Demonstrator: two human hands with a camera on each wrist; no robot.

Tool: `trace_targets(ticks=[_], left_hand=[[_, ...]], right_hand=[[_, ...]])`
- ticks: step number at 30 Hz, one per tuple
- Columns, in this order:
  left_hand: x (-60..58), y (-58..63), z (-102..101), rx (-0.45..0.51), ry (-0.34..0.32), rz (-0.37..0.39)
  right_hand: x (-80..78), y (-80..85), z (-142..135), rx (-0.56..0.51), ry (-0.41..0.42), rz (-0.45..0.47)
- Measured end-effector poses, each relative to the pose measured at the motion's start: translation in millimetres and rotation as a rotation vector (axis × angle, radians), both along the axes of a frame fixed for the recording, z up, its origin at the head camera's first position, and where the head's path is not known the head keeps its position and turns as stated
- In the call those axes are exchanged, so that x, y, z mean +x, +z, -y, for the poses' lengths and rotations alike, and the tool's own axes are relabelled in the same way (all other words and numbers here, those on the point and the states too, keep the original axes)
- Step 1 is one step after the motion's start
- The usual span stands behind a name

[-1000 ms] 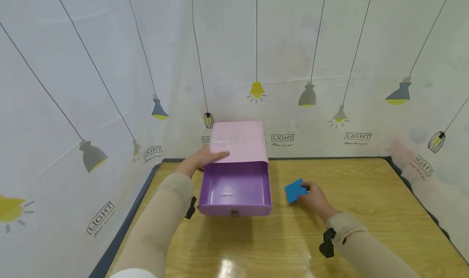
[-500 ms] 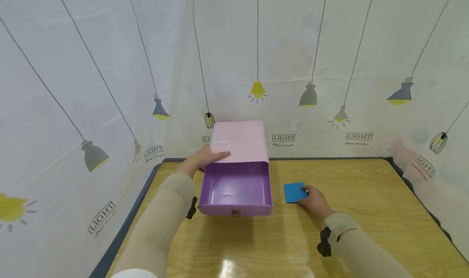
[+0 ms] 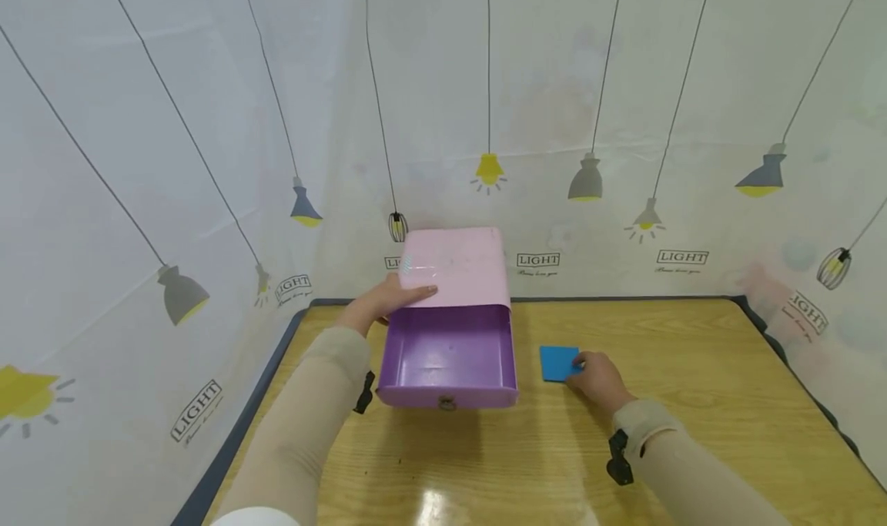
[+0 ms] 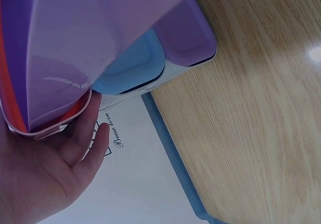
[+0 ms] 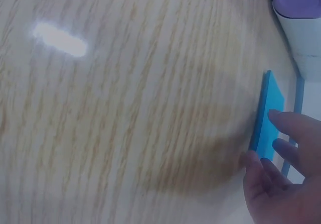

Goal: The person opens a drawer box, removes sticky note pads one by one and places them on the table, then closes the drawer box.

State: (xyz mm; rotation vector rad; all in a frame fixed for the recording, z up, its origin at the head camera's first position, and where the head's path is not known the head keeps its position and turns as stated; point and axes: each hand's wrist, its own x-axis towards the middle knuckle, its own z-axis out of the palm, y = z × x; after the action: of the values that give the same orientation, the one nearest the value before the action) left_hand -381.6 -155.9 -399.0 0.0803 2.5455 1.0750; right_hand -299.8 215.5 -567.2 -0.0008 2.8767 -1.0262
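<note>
A pink drawer cabinet (image 3: pixel 453 268) stands near the back wall with its purple top drawer (image 3: pixel 446 353) pulled out and nothing showing inside it. My left hand (image 3: pixel 388 299) grips the left side of the cabinet's top, the thumb lying on the upper surface. In the left wrist view, fingers curl at the casing's rim. To the right of the cabinet, a thin blue square pad (image 3: pixel 557 363), like sticky notes, lies flat on the table. My right hand (image 3: pixel 601 380) holds its right edge between thumb and fingers, as the right wrist view also shows.
Below the pulled-out drawer, a blue drawer (image 4: pixel 135 63) and a purple drawer (image 4: pixel 188 33) are pushed in. The wooden table (image 3: pixel 693 372) has a dark edge strip against the lamp-printed wall covering (image 3: pixel 443 87). The top drawer overhangs the table toward me.
The blue pad, earlier tilted and turned in my right hand, has come down flat and square to the cabinet. My left hand and the drawer have stayed put.
</note>
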Motion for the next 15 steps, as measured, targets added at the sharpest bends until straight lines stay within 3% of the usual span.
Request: trace_targets(ticks=[9, 15], left_hand=[[0.2, 0.2, 0.5, 0.016, -0.020, -0.007], [0.3, 1.1, 0.4, -0.008, -0.019, -0.008]], right_hand=[[2.0, 12.0, 1.0, -0.035, 0.039, 0.019], [9.9, 33.1, 10.9, -0.053, 0.075, 0.030]])
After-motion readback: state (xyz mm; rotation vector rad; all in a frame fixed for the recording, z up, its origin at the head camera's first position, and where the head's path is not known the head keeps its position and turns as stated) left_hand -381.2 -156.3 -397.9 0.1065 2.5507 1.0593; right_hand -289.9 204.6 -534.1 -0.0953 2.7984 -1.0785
